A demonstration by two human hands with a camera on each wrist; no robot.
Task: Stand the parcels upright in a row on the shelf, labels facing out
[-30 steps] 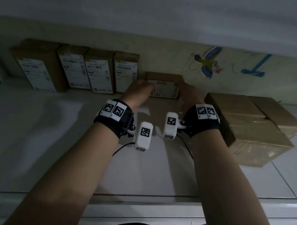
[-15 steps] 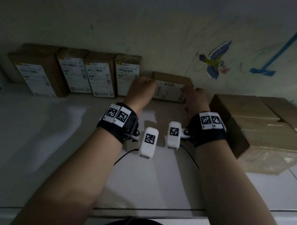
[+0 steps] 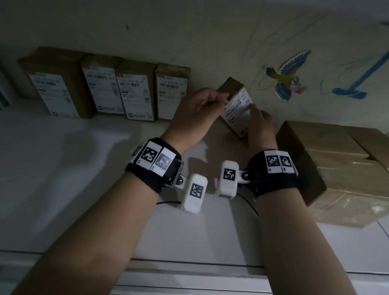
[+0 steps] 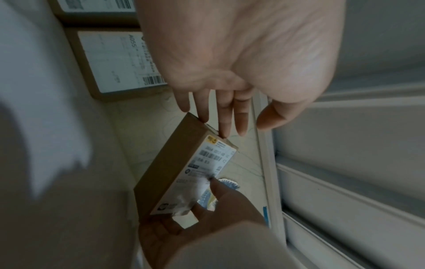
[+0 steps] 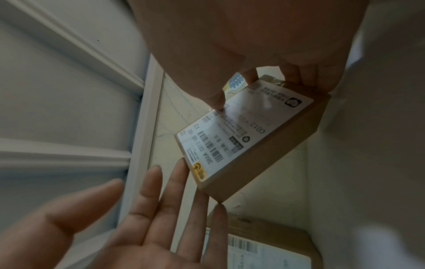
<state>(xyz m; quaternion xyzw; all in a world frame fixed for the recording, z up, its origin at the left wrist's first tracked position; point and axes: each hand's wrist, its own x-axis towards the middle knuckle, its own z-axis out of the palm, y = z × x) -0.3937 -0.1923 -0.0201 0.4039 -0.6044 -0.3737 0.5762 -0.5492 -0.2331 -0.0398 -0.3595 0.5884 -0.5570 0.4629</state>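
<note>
A small brown parcel [image 3: 237,109] with a white label facing me is tilted against the back wall, right of the row. My right hand [image 3: 257,119] pinches its lower end, thumb on the label [image 5: 243,131]. My left hand [image 3: 204,107] touches its upper end with straight fingers [image 4: 225,127], not gripping it. The parcel [image 4: 179,163] rests on one lower corner. Several labelled parcels [image 3: 135,91] stand upright in a row to the left, labels out.
A stack of larger brown boxes [image 3: 335,167] sits close on the right. A bird sticker [image 3: 285,77] and blue scribbles mark the back wall. The white shelf [image 3: 77,164] stretches left and forward to its front edge [image 3: 184,263].
The parcel lay on its long side between both hands. Its left end has since swung up, so it now stands tilted. My left hand has shifted to its upper end.
</note>
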